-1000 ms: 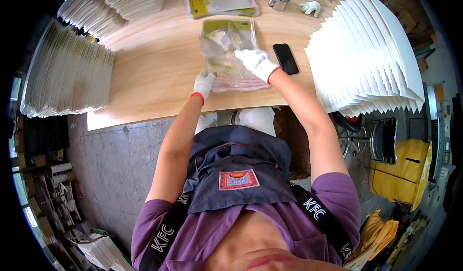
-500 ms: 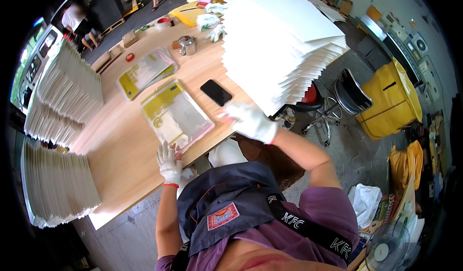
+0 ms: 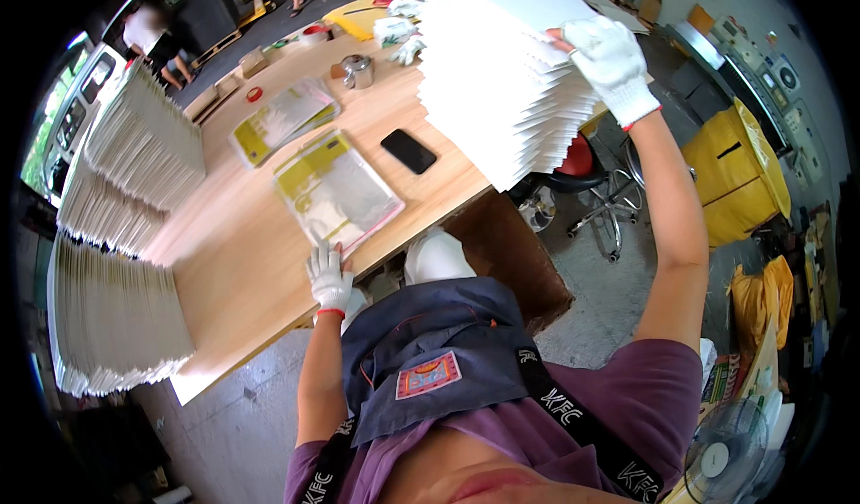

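Note:
My left hand (image 3: 330, 278), in a white glove with bare fingertips, lies spread at the near end of a clear plastic packet (image 3: 345, 198) with a yellow-green printed end. The fingertips touch its near edge. My right hand (image 3: 613, 63), gloved alike, reaches far to the right. Its fingers are bent together over the top right edge of a tall, fanned stack of white sheets (image 3: 502, 83). The glove hides part of that edge; how many sheets are between the fingers does not show. A black phone (image 3: 408, 151) lies between the packet and the stack.
More printed packets (image 3: 285, 120) lie farther back, near a metal pot (image 3: 358, 71) and red tape roll (image 3: 254, 94). Tall sheet stacks (image 3: 116, 316) line the table's left side. An open brown carton (image 3: 515, 258) stands below its front edge; a wheeled chair (image 3: 609, 204) is right.
My right hand has moved from beside the phone up and right to the white stack. My left hand stays by the packet. The whole view has shifted slightly.

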The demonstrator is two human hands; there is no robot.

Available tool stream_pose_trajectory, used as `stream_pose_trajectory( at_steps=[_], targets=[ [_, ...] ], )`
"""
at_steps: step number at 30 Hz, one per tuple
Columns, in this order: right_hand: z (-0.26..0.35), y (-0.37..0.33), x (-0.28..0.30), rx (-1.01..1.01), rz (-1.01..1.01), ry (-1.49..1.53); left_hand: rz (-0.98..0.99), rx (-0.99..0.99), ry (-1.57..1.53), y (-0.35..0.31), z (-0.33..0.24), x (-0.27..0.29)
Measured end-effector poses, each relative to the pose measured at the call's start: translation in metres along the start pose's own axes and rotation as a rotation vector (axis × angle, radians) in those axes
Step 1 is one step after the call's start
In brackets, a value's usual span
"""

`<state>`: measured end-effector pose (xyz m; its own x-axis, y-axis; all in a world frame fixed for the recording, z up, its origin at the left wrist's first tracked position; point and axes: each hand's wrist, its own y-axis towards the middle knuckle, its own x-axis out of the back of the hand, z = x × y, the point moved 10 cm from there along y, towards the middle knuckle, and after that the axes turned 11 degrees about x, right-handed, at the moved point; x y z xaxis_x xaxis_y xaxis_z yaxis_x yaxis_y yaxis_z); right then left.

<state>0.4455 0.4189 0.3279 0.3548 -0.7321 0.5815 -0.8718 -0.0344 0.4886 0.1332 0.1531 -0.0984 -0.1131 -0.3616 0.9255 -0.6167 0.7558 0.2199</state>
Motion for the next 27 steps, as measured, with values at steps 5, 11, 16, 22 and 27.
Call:
stream_pose_trajectory(
  at_steps=[5,11,16,22,27],
  targets=[
    [0.000,-0.024,0.043,-0.054,-0.338,0.024,-0.020,0.000,0.025,-0.002,0.003,0.000],
    [0.034,-0.089,0.055,-0.278,-0.293,0.139,0.051,0.100,0.013,0.008,0.008,0.014],
    [-0.003,-0.193,-0.063,-1.617,-0.414,1.630,0.030,-0.087,-0.056,0.049,-0.032,0.030],
    [-0.062,-0.173,-0.098,-1.590,-0.465,1.740,0.317,-0.075,0.102,0.073,-0.050,-0.031],
    [-0.058,-0.160,-0.068,-1.479,-0.640,1.683,0.236,-0.116,0.141,0.079,-0.061,-0.019]
  ],
)
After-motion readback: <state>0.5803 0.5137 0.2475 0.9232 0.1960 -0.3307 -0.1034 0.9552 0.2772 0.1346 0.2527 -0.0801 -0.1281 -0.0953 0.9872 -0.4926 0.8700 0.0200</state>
